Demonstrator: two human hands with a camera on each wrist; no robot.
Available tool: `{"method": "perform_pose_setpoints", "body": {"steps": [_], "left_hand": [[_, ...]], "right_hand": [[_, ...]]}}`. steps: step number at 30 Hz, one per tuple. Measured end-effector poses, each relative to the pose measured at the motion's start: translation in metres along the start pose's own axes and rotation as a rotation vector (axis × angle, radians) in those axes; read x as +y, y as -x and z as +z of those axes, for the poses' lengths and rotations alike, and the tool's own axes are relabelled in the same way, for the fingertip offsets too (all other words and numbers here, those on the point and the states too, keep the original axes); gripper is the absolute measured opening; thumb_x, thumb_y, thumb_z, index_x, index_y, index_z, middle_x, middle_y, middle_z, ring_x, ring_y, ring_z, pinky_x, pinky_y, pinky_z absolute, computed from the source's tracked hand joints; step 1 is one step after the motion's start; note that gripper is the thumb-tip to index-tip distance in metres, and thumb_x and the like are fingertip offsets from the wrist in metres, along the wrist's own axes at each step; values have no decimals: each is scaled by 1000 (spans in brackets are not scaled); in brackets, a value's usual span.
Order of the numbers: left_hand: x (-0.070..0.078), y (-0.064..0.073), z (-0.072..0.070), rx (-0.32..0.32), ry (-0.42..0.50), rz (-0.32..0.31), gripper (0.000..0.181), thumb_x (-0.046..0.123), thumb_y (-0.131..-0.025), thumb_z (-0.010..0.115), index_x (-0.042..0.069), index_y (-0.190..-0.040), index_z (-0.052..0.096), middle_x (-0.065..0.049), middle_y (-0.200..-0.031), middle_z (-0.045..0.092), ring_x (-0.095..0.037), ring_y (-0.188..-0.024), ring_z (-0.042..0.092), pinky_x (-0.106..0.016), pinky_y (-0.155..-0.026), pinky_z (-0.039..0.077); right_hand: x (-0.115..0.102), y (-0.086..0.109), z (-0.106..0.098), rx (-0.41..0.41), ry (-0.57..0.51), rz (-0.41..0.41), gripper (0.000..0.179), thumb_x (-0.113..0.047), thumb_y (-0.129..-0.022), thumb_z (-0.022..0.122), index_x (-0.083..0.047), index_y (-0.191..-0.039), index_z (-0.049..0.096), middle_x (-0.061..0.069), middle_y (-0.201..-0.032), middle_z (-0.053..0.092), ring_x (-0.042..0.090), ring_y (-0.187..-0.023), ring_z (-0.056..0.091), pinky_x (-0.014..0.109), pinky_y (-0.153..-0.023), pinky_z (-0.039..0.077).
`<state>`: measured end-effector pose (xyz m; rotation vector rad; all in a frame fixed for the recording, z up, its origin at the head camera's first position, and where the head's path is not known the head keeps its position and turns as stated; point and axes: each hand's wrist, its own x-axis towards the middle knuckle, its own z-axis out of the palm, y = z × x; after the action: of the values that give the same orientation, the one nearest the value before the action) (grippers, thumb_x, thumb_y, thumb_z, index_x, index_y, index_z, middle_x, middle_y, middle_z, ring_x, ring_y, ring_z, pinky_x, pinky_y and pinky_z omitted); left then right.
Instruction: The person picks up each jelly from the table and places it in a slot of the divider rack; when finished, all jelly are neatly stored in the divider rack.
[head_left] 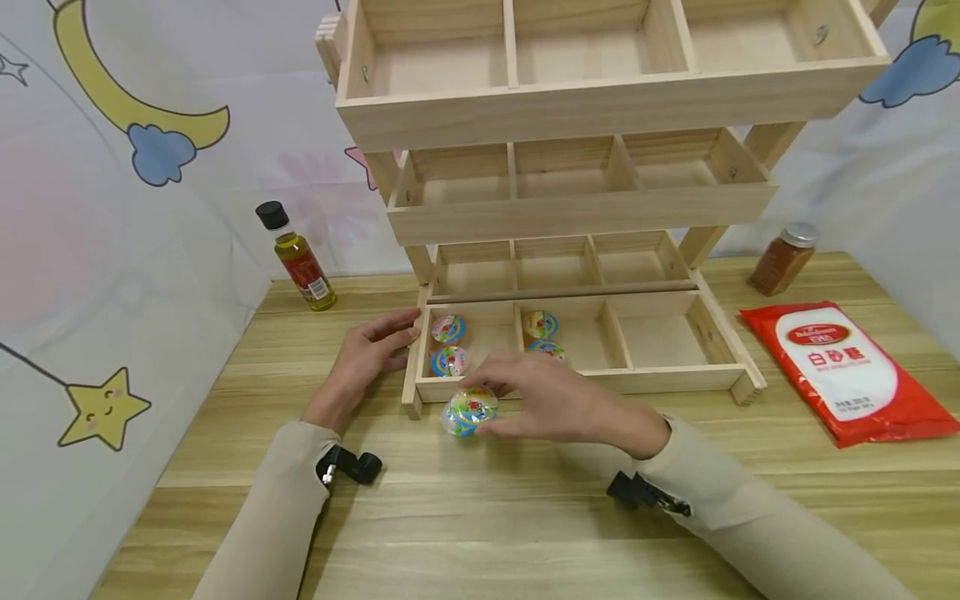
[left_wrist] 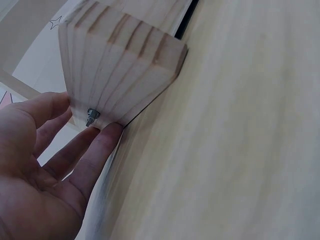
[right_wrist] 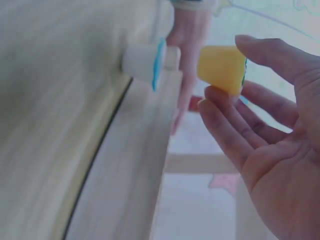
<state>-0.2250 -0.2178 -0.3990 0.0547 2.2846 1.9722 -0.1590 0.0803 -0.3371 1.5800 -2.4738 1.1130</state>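
My right hand [head_left: 551, 398] pinches a small jelly cup [head_left: 478, 405] between thumb and fingers, just in front of the wooden rack's [head_left: 660, 381] bottom tray. The right wrist view shows its yellow body [right_wrist: 220, 67]. Another cup, pale with a blue-edged lid [right_wrist: 159, 65], stands on the table by the tray's front. Two jelly cups [head_left: 448, 328] lie in the left compartment and two more [head_left: 541, 324] in the middle one, the nearer partly behind my right hand. My left hand [head_left: 365, 354] touches the rack's left side, fingertips against its wooden side piece [left_wrist: 120, 60] near a bolt.
Upper tiers [head_left: 585, 208] of the rack overhang the bottom tray. An oil bottle [head_left: 303, 267] stands at the back left. To the right are a jar of reddish-brown contents [head_left: 782, 262] with a silver lid and a red-and-white bag of white sugar [head_left: 855, 383].
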Motion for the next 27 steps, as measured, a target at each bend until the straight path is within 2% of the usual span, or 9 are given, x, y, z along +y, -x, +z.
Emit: {"method": "perform_pose_setpoints", "body": {"steps": [4, 10, 13, 18, 23, 27], "left_hand": [[1, 0, -1, 2, 4, 2, 45, 17, -108, 66, 6, -151, 60, -16, -152, 58, -26, -126, 63, -29, -87, 61], [2, 1, 0, 5, -1, -6, 46, 17, -108, 66, 6, -151, 59, -17, -152, 58, -24, -125, 63, -28, -87, 61], [2, 2, 0, 2, -4, -15, 46, 18, -108, 66, 6, -152, 59, -17, -152, 57, -23, -125, 62, -27, -87, 60], [3, 4, 1, 0, -7, -22, 47, 20, -108, 66, 7, -152, 59, -16, -153, 56, -25, -127, 61, -26, -88, 59], [3, 4, 1, 4, -3, -26, 46, 20, -108, 66, 7, -152, 59, -16, -153, 57, -26, -129, 61, -27, -89, 60], [3, 4, 1, 8, -3, -27, 45, 19, -108, 66, 8, -152, 60, -15, -152, 58, -27, -129, 61, -28, -89, 60]], "right_hand": [[5, 0, -11, 41, -9, 6, 45, -6, -86, 90, 0, -127, 73, 6, -118, 73, 15, -98, 69, 26, -88, 59], [10, 4, -23, 73, 4, 84, 44, -9, -88, 89, 0, -128, 72, 4, -114, 72, 16, -98, 68, 36, -85, 61], [15, 9, -28, 108, 17, 137, 44, -9, -87, 90, -1, -127, 73, 3, -112, 72, 17, -98, 70, 39, -84, 61], [26, 19, -41, 160, -1, 226, 45, -7, -86, 90, 2, -126, 72, 6, -114, 74, 22, -100, 71, 37, -91, 60], [38, 29, -59, 181, -30, 342, 46, -8, -90, 87, 3, -131, 69, 12, -121, 71, 28, -108, 67, 44, -99, 57], [45, 38, -72, 192, 22, 409, 44, -11, -94, 84, 2, -133, 69, 15, -125, 71, 31, -111, 67, 48, -99, 57]]}}
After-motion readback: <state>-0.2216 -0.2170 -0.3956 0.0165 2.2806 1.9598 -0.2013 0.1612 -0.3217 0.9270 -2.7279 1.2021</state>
